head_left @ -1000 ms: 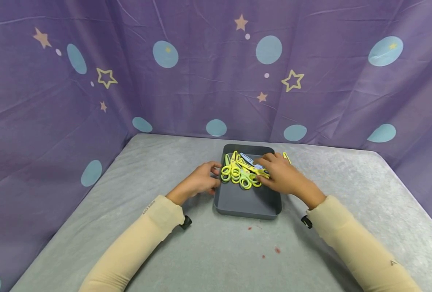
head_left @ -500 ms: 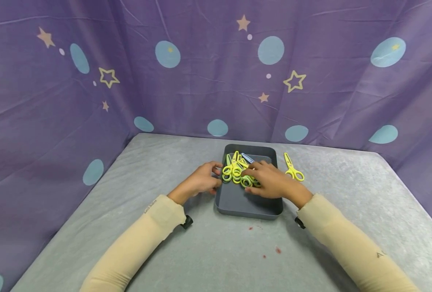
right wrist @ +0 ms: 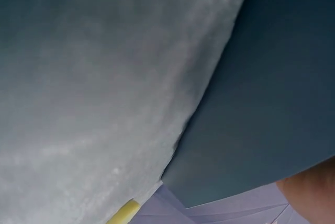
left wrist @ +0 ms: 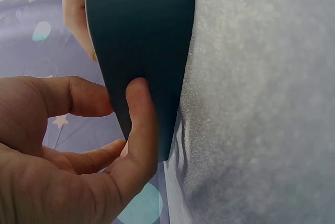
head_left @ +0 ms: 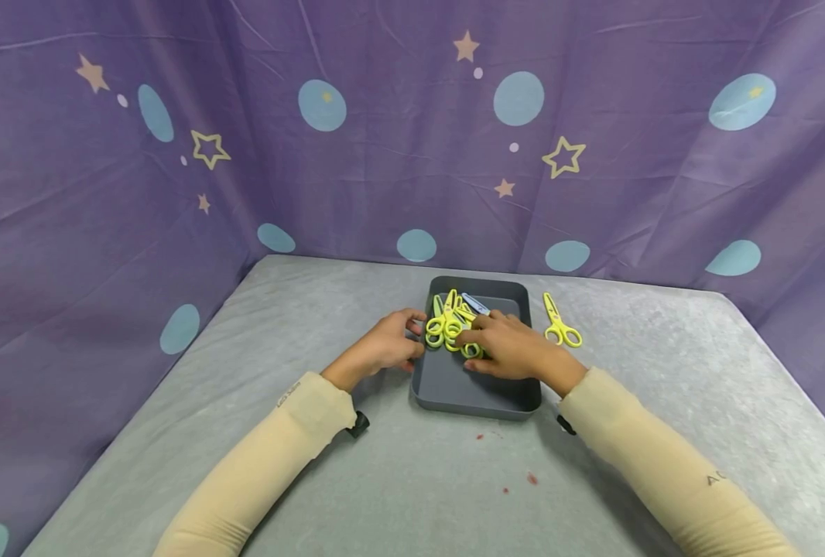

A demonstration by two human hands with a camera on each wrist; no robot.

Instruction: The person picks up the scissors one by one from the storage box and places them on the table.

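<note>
The grey tray (head_left: 482, 394) holds several scissors with yellow, green and blue parts. My left hand (head_left: 387, 343) rests its fingertips against the tray's left wall, and the left wrist view shows a finger (left wrist: 138, 109) lying along the outer wall with other fingertips at the rim. Inside the tray, my right hand (head_left: 510, 346) reaches over the scissors from the right. Its thumb and forefinger stand apart around green scissors (head_left: 471, 352), whose handle ring shows between them. Yellow scissors (head_left: 447, 309) lie to the left of this hand, and blue scissors (head_left: 475, 304) show above it.
Another pair of yellow scissors (head_left: 559, 325) lies on the grey cloth-covered table (head_left: 398, 480) to the right of the tray. A purple patterned curtain (head_left: 385, 193) hangs behind and at the sides. Small red marks (head_left: 532, 479) spot the cloth in front.
My right hand has moved left and slightly down over the scissors in the tray, uncovering the yellow pair on the table. The left hand stays at the tray's wall.
</note>
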